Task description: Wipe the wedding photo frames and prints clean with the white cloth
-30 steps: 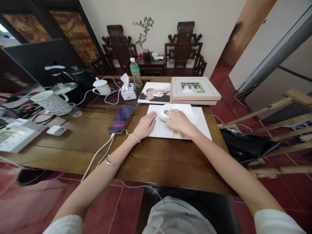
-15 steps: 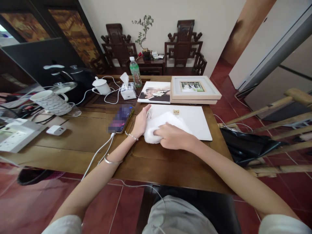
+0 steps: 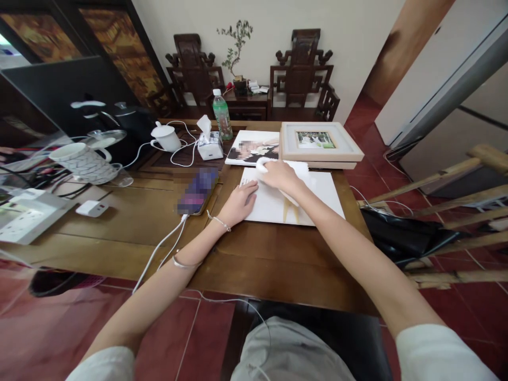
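A flat white panel (image 3: 262, 206) lies on the wooden table (image 3: 254, 264) before me. My left hand (image 3: 239, 202) rests on its left edge with the fingers laid out flat. In my right hand (image 3: 279, 175) a fluffy white cloth (image 3: 300, 167) is bunched, pressed on the panel's far part. Below my right forearm a tan V-shaped piece (image 3: 291, 212) shows on the panel, partly covered by the arm. To the left of my left hand lies a phone (image 3: 198, 191) with a white cable plugged in.
Behind the panel are a photo print (image 3: 254, 147) and a pale wooden picture frame (image 3: 322, 140) stacked on another. Further left stand a tissue box (image 3: 210, 145), a green bottle (image 3: 222, 115), a lidded white cup (image 3: 165, 138), a patterned mug (image 3: 81, 163) and a power strip (image 3: 27, 217).
My right hand has moved the cloth away from me, from the near left of the panel to its far edge. My left hand has shifted slightly nearer, its fingers now flat on the panel.
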`<state>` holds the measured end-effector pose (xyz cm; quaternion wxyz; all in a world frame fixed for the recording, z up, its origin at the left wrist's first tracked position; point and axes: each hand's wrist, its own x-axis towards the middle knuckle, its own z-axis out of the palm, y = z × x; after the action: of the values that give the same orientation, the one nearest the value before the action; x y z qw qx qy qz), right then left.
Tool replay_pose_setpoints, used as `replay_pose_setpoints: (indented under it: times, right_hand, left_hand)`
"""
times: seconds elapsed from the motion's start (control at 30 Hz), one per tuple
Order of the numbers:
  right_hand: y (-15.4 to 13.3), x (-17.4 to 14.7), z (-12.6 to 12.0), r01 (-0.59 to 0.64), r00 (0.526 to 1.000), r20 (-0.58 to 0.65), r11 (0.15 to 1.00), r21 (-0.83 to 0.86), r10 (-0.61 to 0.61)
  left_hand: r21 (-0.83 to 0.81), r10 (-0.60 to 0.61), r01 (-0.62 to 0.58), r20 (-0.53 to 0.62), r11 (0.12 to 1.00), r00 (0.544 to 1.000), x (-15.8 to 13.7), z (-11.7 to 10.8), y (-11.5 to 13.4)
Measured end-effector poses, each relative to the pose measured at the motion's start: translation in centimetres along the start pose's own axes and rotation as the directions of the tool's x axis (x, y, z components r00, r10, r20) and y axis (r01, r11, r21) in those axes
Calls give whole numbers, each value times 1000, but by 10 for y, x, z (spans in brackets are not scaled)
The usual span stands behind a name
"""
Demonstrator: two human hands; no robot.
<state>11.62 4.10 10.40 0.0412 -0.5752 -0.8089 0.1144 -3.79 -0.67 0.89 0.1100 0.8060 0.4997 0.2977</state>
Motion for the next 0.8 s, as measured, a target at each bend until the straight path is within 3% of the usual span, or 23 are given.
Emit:
replay_pose_setpoints:
  times: [0.07, 0.2, 0.33, 0.57, 0.7, 0.8]
  right_hand:
    - [-13, 17, 4, 25, 1000, -2, 1000, 15, -25]
    - [-30, 39, 12, 200, 979, 35, 979, 45, -202]
    - [-23, 40, 5, 167, 984, 56, 986, 16, -167]
    - [51, 6, -26, 56, 996, 76, 998, -31, -54]
    - [101, -24, -28, 19, 1000, 7, 999, -42, -19]
    - [122, -59, -22, 20, 1000, -13, 997, -74, -21]
  left_hand:
    - [5, 3, -3, 8, 1000, 1000, 0, -2, 2]
    - [10, 27, -28, 6, 1000, 1000, 1, -3, 2]
    - [14, 45, -45, 9, 999, 999, 0, -3, 0]
    - [26, 30, -30, 17, 999, 999, -1, 1, -3]
    - [29, 22, -23, 20, 999, 1000, -2, 1, -3]
    - [21, 16, -16, 21, 1000, 1000, -2, 0, -3]
